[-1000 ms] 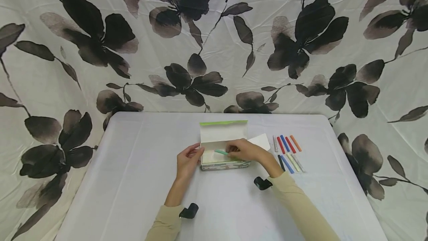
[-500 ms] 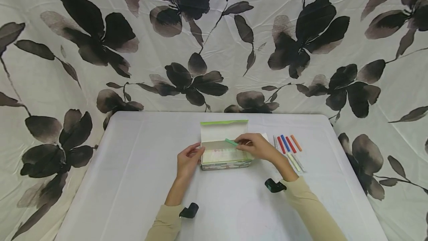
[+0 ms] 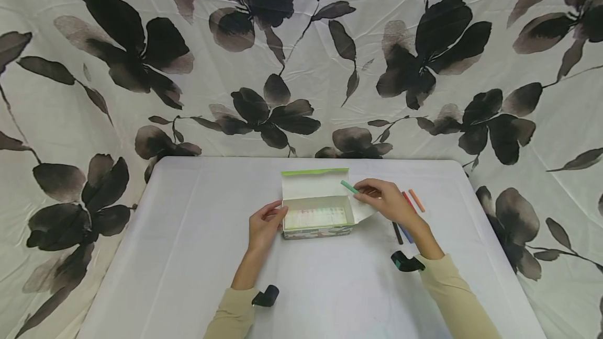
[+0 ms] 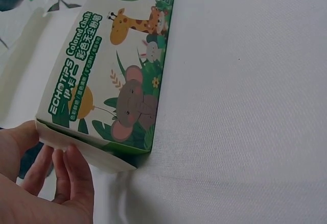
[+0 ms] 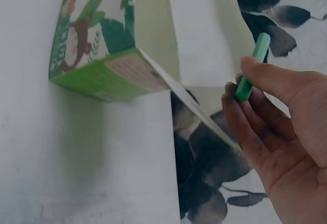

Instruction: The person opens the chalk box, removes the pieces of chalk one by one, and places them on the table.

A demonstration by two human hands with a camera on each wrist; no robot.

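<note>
An open colored chalk box (image 3: 316,234), printed with cartoon animals, sits on the white table with its lid raised at the back. Pale sticks (image 3: 315,217) line its inside. At the box's left end, my left hand (image 3: 264,229) pinches the end flap (image 4: 97,151) between thumb and fingers. My right hand (image 3: 391,203) holds a green chalk stick (image 5: 254,68) between thumb and fingertips, raised near the box's right rear corner. The right side flap (image 5: 189,109) sticks out below that hand.
Right of the box lie loose chalk sticks, among them orange (image 3: 416,200), red (image 3: 408,200), black (image 3: 397,233) and blue (image 3: 407,235); my right hand and forearm hide others. A floral cloth (image 3: 348,67) hangs behind the table (image 3: 188,276).
My right hand has lifted the green chalk stick from inside the box and carried it up and right, past the box's right edge. The left hand has stayed on the box.
</note>
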